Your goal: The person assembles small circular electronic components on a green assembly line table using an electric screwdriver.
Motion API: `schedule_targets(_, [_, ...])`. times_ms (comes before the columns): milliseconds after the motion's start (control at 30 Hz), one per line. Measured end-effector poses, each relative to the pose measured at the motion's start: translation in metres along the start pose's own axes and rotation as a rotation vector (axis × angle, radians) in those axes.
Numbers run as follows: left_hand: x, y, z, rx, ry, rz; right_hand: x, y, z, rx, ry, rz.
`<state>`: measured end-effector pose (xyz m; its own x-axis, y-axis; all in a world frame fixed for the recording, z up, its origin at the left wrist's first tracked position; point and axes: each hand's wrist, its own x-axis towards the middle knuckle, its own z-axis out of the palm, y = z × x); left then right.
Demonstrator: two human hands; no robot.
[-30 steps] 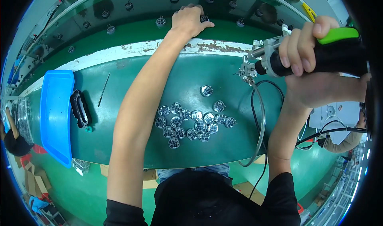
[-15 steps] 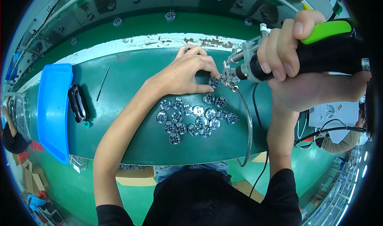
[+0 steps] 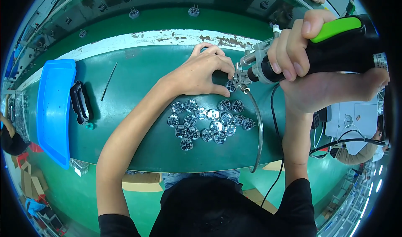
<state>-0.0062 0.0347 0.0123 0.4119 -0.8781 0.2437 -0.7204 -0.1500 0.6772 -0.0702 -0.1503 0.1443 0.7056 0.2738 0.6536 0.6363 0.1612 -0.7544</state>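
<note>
Our left hand (image 3: 199,74) is pinching a round circuit module (image 3: 230,87) between thumb and fingers, at the left tip of the black-and-green hand tool (image 3: 335,55) our right hand (image 3: 310,88) is gripping. We are judging it light, stiff and fragile, best held by its rim. Loose modules (image 3: 216,126) are crowding its near side, a worn white rail (image 3: 167,39) is bounding the far, and green workbench (image 3: 130,86) is opening leftward.

A blue tray (image 3: 53,115) lies beside a black holder (image 3: 80,104).

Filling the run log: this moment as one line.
left hand: holding round part; right hand: gripping black tool; part cluster: on table
</note>
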Motion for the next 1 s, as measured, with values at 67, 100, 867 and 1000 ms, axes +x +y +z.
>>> schedule_targets(67, [0.001,0.003,-0.002,-0.003,-0.026,-0.020,0.002,0.004,-0.001,0.018,-0.027,-0.019])
schedule_targets(100, [0.001,0.003,-0.003,0.001,-0.027,-0.019,0.003,0.007,-0.001,0.028,-0.041,-0.028])
schedule_targets(867, [0.001,-0.002,-0.002,-0.042,0.012,-0.014,-0.001,-0.036,-0.001,0.173,-0.015,0.109])
schedule_targets(1000, [0.000,-0.001,-0.003,-0.029,-0.018,-0.049,-0.006,-0.021,0.002,0.117,0.129,0.132])
